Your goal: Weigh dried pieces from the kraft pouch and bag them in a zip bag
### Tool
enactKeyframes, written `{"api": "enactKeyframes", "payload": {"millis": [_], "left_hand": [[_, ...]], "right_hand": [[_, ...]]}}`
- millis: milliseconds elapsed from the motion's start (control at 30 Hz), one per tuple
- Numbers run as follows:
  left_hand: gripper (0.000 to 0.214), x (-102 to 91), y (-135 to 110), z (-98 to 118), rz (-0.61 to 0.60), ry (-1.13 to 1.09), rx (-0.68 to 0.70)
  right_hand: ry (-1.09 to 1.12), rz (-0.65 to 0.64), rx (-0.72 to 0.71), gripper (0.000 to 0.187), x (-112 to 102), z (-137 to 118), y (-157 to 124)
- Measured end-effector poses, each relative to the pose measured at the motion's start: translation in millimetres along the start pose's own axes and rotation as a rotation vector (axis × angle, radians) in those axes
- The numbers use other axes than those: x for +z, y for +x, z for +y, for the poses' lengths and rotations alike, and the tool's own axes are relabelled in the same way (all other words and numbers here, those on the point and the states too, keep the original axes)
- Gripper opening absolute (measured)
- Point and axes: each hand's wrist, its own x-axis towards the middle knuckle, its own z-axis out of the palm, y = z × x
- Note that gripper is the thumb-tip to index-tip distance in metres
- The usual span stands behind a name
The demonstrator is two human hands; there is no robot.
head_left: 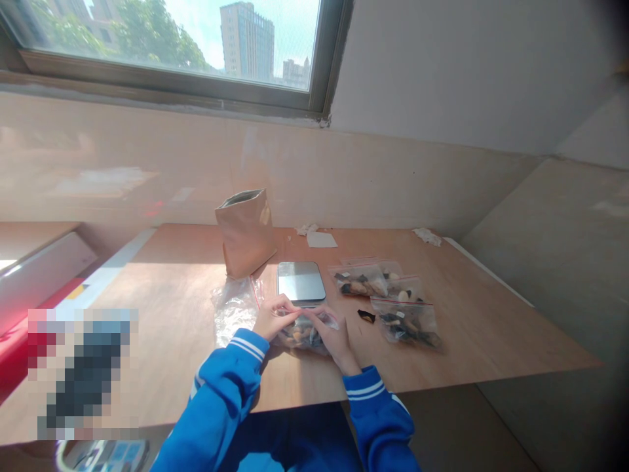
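Between my hands, near the table's front edge, a clear zip bag (298,335) holds brown and dark dried pieces. My left hand (276,316) pinches the bag's top edge from the left. From the other side, the fingers of my right hand (333,331) are closed on the same edge. Just behind the bag lies a flat scale (301,280) with a silvery plate. Left of my hands are flattened clear empty zip bags (236,308). Several filled zip bags (407,322) lie to the right, and a loose dark piece (366,316) rests beside them.
An open brown paper bag (246,233) stands upright behind the scale on the wooden table (167,328). Towards the wall are a white paper (322,240) and crumpled tissues (427,236). A pixelated patch covers the left front corner.
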Motion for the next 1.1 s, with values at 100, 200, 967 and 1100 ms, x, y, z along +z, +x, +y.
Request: {"api": "enactKeyframes", "payload": {"millis": [100,200,967,1100], "left_hand": [[0.038,1.6,-1,3,0.021,-0.035,-0.044],[0.040,2.0,-1,5,0.023,-0.053,-0.073],[0.055,-3.4,-2,6,0.058,-0.104,-0.198],[0.061,-4.5,-2,9,0.058,-0.139,-0.221]], "right_hand": [[-0.017,-0.001,-0.018,0.021,-2,0,0],[-0.018,-0.002,-0.029,0.018,-3,-1,0],[-0.092,0.145,0.017,0.054,-11,-6,1],[0.005,0.205,0.124,0.059,-11,-6,2]]}}
